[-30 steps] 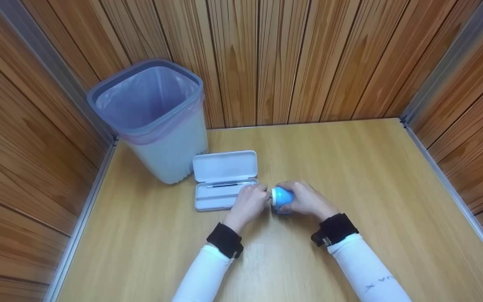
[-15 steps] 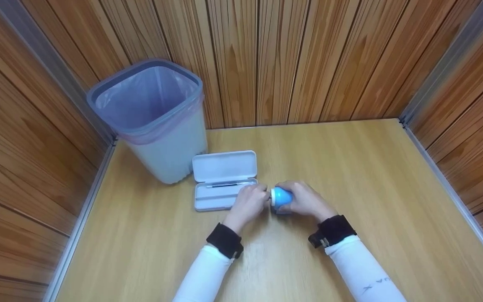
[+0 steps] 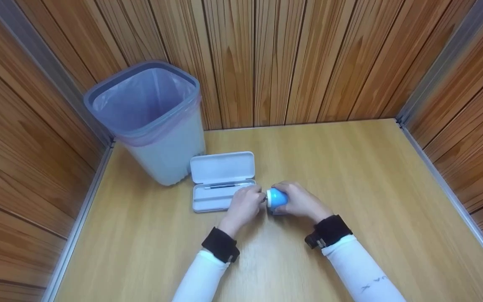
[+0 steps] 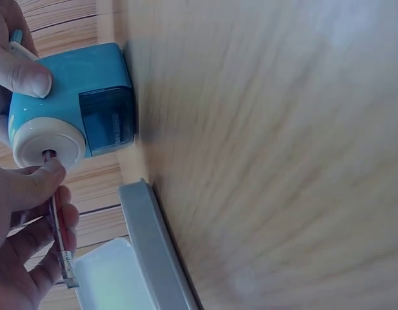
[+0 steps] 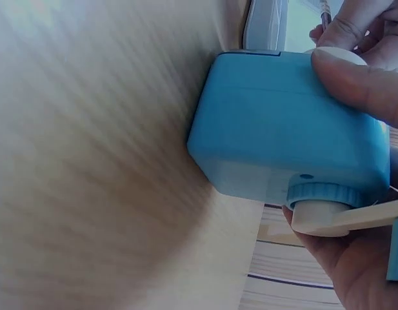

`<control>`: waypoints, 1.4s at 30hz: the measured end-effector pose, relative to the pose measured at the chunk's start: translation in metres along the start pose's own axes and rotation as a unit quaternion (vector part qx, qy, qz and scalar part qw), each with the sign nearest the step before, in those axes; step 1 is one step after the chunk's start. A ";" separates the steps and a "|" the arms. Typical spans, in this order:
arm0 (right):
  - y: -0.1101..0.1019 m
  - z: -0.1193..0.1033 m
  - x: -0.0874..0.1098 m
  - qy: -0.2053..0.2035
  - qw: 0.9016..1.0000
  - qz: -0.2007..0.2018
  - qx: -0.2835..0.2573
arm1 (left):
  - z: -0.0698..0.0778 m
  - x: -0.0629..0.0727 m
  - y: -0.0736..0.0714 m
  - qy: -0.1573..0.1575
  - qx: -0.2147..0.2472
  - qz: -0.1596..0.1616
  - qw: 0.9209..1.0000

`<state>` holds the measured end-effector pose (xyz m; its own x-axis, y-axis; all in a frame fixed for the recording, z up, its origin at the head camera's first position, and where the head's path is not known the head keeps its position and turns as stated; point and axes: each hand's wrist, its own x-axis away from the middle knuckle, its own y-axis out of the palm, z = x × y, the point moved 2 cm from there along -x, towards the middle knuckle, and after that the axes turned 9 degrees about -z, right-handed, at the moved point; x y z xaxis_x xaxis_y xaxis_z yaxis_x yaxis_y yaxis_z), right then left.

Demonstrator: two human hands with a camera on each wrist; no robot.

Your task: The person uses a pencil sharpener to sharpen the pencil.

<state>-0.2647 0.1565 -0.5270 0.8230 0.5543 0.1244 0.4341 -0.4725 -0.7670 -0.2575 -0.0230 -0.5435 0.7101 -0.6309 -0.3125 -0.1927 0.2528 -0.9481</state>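
Observation:
My right hand (image 3: 302, 203) grips a blue crank pencil sharpener (image 3: 278, 197) that stands on the table. In the left wrist view the sharpener's white round front (image 4: 50, 143) faces my left hand (image 4: 21, 219), which pinches a dark red pencil (image 4: 60, 226) near its tip end. That tip is hidden inside the front hole. The right wrist view shows the sharpener's cream crank arm (image 5: 373, 214) on its back, beside my right palm, and my right thumb (image 5: 353, 84) pressing the blue body. A dark clear shavings drawer (image 4: 108, 119) sits low in the sharpener's front.
Left of the sharpener, a pale grey pencil case (image 3: 224, 165) lies with its lid up, partly overlapped by my left hand. A slim pen-like stick (image 3: 224, 185) lies inside it. Behind stands a lined trash bin (image 3: 170, 155). Wood-panelled walls (image 3: 275, 63) border the table.
The head view has shifted slightly, so everything appears a little further left. Both hands keep their holds on the pencil and the sharpener.

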 end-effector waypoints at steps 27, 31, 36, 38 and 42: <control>0.009 -0.016 0.002 0.005 1.000 -0.012 0.010 | -0.011 0.015 -0.016 -0.086 0.066 -0.089 0.990; -0.003 -0.017 0.012 0.009 1.000 -0.013 -0.003 | -0.007 0.013 -0.021 -0.088 0.064 -0.080 0.991; -0.020 -0.016 0.026 0.038 0.999 -0.013 -0.016 | 0.003 0.007 -0.027 -0.079 0.068 -0.080 0.991; -0.024 -0.015 0.030 0.046 0.999 -0.014 -0.008 | 0.008 0.004 -0.028 -0.069 0.063 -0.073 0.993; -0.026 -0.012 0.036 0.056 0.998 -0.014 0.009 | 0.019 -0.003 -0.028 -0.055 0.044 -0.067 0.995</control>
<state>-0.2417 0.1807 -0.4944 0.8469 0.4867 0.2143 0.4516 -0.4454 -0.7731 -0.2416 -0.0147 -0.5146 0.7957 -0.5808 -0.1717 -0.0354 0.2385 -0.9705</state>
